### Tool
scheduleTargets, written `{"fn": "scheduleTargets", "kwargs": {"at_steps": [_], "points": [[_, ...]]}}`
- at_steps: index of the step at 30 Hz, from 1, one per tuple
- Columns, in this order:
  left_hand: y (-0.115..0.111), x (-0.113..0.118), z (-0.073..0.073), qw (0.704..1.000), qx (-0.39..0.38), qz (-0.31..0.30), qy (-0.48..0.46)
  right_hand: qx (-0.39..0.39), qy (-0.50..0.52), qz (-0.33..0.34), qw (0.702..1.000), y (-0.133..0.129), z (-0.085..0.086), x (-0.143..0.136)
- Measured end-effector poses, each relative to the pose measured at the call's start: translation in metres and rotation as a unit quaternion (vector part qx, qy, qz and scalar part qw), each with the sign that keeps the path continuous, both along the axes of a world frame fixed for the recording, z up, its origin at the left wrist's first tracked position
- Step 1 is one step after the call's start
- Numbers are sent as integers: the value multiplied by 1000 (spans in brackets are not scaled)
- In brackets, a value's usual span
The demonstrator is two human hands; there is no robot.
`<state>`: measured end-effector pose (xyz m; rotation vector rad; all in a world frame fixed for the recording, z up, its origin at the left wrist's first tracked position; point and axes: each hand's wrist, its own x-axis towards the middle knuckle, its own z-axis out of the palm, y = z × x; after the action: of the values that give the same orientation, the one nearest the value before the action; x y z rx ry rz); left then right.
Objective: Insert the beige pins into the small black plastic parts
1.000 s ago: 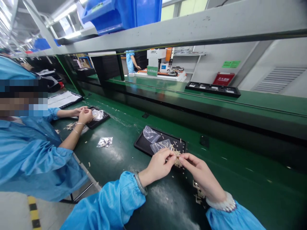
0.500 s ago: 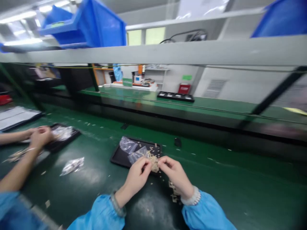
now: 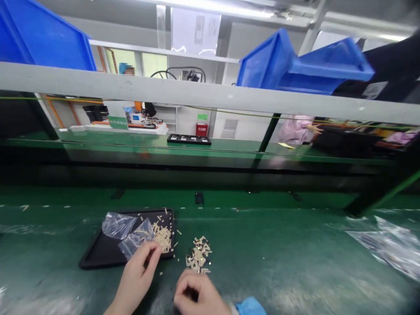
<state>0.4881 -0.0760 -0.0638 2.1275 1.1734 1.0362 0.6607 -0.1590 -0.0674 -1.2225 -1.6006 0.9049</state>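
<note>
My left hand [image 3: 139, 273] is closed in a pinch at the near right corner of a black tray [image 3: 98, 253]; anything between the fingertips is too small to make out. Right beside its fingertips, a heap of small flat beige pieces [image 3: 162, 237] lies in the tray. Two clear plastic bags [image 3: 118, 225] rest there too, one partly over the other. My right hand [image 3: 200, 295] is curled shut low in the view, its fingertips pressed together and their contents hidden. Just beyond it, a loose pile of small beige L-shaped pieces [image 3: 198, 253] lies on the green tabletop.
A clear bag of parts [image 3: 390, 249] lies at the far right. Near the table's back edge is a small black object [image 3: 199, 198]. Above runs a grey shelf beam [image 3: 183, 89] bearing blue bins [image 3: 262, 61]. A person in pink [image 3: 295, 129] is beyond the bench.
The view has swung to the right. My hands have drawn apart: the right moved back from the tray toward me, near the loose pile, while the left stays by the beige heap.
</note>
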Motion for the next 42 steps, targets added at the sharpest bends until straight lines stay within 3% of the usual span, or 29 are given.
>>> {"fn": "scheduleTargets", "kwargs": {"at_steps": [3, 6, 11, 16, 31, 42], "points": [[-9, 8, 4, 994, 83, -29, 67, 40, -49, -27, 998, 13, 21, 26], [-16, 15, 8, 983, 111, -33, 140, 75, -108, -39, 991, 48, 32, 55], [-19, 18, 7, 974, 75, -37, 211, 132, -224, -26, 965, 116, 23, 71], [-20, 18, 4, 972, 69, -42, 221, 183, -317, -25, 930, 151, 9, 66], [-19, 18, 4, 970, 75, -49, 225, 280, -448, 54, 847, 164, -4, 64], [-18, 18, 1, 972, 68, -53, 220, 311, -500, 92, 803, 165, 1, 66]]}}
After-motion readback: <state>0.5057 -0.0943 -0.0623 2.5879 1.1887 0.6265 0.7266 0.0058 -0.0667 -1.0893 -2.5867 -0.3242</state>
